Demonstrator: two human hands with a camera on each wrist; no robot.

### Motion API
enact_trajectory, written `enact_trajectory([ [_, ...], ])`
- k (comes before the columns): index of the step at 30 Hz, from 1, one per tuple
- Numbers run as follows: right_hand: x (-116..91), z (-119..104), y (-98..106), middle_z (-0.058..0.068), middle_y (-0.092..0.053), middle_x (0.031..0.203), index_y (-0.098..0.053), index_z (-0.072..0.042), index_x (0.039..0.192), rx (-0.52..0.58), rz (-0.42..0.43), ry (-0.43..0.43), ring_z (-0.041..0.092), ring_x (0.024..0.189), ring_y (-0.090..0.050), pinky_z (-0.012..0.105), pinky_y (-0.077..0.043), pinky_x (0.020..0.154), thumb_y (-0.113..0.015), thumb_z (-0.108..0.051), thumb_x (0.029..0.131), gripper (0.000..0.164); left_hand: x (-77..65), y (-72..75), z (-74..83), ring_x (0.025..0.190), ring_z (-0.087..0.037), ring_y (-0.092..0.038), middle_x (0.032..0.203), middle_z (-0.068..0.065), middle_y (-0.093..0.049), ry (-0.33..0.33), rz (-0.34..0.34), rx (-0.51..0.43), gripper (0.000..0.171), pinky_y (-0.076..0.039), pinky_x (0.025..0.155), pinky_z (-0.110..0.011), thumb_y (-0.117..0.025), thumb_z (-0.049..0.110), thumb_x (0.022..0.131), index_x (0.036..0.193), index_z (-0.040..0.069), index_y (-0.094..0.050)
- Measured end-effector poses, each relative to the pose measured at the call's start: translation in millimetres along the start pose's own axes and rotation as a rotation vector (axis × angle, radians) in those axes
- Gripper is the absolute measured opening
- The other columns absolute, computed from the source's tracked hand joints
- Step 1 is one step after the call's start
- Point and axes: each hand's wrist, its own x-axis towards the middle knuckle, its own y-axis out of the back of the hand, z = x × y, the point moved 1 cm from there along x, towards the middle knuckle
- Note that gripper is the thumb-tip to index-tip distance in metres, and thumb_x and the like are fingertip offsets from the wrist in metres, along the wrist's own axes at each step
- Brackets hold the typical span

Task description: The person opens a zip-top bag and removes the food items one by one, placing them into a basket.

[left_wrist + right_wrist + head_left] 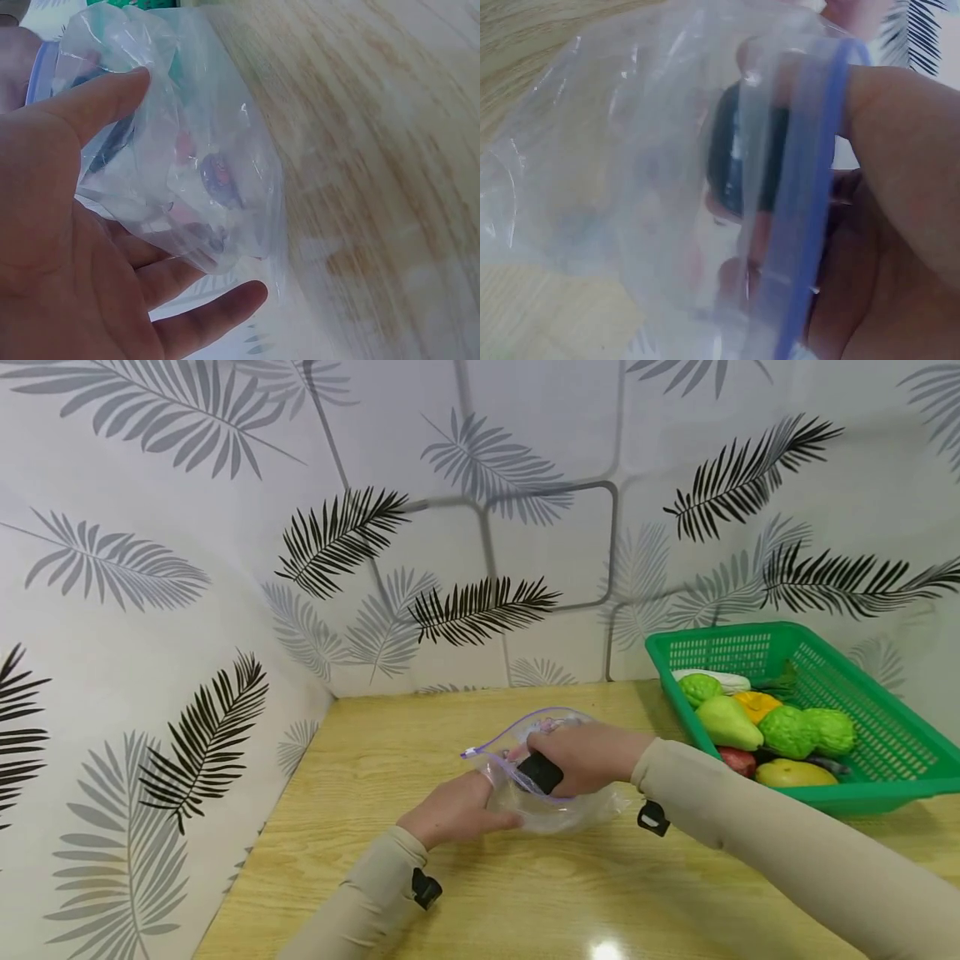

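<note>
A clear zip bag [562, 818] with a purple-edged mouth [814, 202] stands over the wooden table. My left hand [459, 810] holds its side, the thumb across the plastic and other fingers behind it in the left wrist view. Reaching through the mouth, my right hand [588, 756] grips a black block with rounded corners [540, 772], seen dark through the plastic in the right wrist view. Deeper in the bag, a small purple and pink item [218, 180] shows blurred. The white slider [471, 752] sits at the mouth's left end.
A green plastic basket [892, 789] stands to the right, behind my right forearm, holding a green pear [727, 722], bumpy green pieces [786, 731] and other produce. A leaf-patterned wall covering [540, 560] borders the wooden table [375, 735] at the back and left.
</note>
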Motion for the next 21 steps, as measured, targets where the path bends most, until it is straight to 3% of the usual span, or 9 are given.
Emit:
enact_trajectory([
  [3, -8.6, 1.0, 11.4, -0.008, -0.055, 0.097, -0.049, -0.02, 0.111, 0.045, 0.035, -0.03, 0.009, 0.084, -0.054, 0.027, -0.046, 0.075, -0.074, -0.04, 0.073, 0.049, 0.9, -0.5, -1.0, 0.081, -0.009, -0.054, 0.112, 0.001, -0.06, 0.011, -0.002, -0.004, 0.094, -0.046, 0.071, -0.029, -0.055, 0.07, 0.075, 0.145, 0.014, -0.027],
  [9, -40.1, 4.0, 37.1, -0.008, -0.054, 0.112, -0.046, -0.023, 0.125, 0.071, 0.147, -0.07, 0.008, 0.088, -0.056, 0.027, -0.048, 0.074, -0.071, -0.044, 0.076, 0.059, 1.2, -2.5, -1.5, 0.071, -0.012, -0.05, 0.09, 0.003, -0.055, 0.035, -0.001, 0.018, 0.084, -0.042, 0.063, -0.028, -0.058, 0.068, 0.075, 0.134, 0.011, -0.039],
  [15, -87.3, 21.7, 60.7, -0.005, -0.054, 0.116, -0.048, -0.022, 0.126, -0.012, 0.226, -0.144, 0.011, 0.087, -0.057, 0.03, -0.049, 0.069, -0.072, -0.044, 0.075, 0.06, -0.5, -1.1, 0.9, 0.077, -0.012, -0.051, 0.097, 0.003, -0.056, 0.032, 0.0, 0.028, 0.083, -0.043, 0.069, -0.029, -0.059, 0.065, 0.076, 0.137, 0.013, -0.037],
  [21, -142.2, 61.1, 74.1, -0.004, -0.055, 0.116, -0.048, -0.023, 0.127, -0.005, 0.216, -0.347, 0.009, 0.081, -0.056, 0.032, -0.046, 0.066, -0.071, -0.045, 0.077, 0.06, -1.4, -1.3, 0.7, 0.076, -0.013, -0.052, 0.098, 0.001, -0.057, 0.02, -0.008, 0.022, 0.083, -0.044, 0.068, -0.03, -0.059, 0.064, 0.077, 0.138, 0.013, -0.037],
])
